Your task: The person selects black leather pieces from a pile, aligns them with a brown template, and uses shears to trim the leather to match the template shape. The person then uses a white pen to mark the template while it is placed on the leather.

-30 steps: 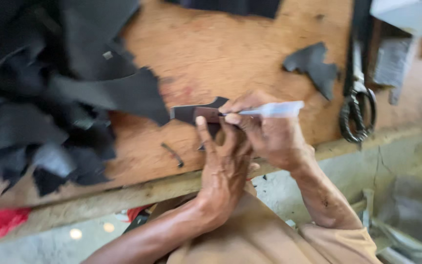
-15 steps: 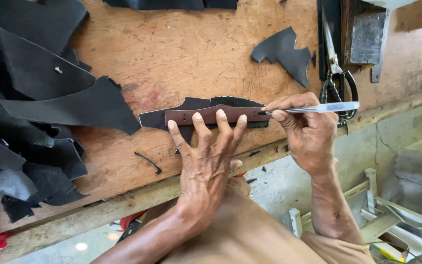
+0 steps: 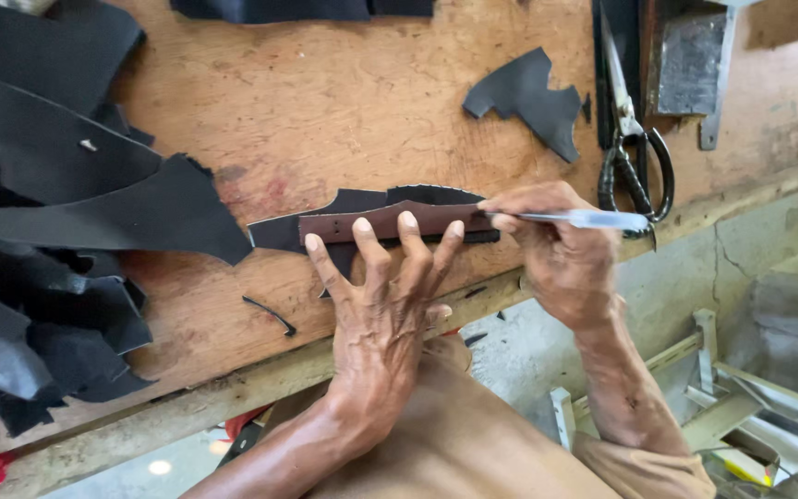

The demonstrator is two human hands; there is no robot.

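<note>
A narrow brown template strip [image 3: 376, 222] lies on a black leather piece [image 3: 371, 201] on the wooden workboard [image 3: 325, 102]. My left hand [image 3: 385, 305] presses the strip flat with spread fingers, fingertips on its lower edge. My right hand [image 3: 556, 254] grips a silver pen [image 3: 593, 219] like a pencil. The pen's tip touches the right end of the strip and the leather.
A heap of black leather offcuts [image 3: 48, 231] fills the left side. One loose black scrap [image 3: 528, 97] lies at upper right beside black-handled scissors [image 3: 634, 157] and a metal block [image 3: 690, 65]. A thin black sliver [image 3: 270, 314] lies near the board's front edge.
The view has shifted so the leather piece sits more central. My left hand has spread flat over the strip, and my right hand keeps the pen at its right end.
</note>
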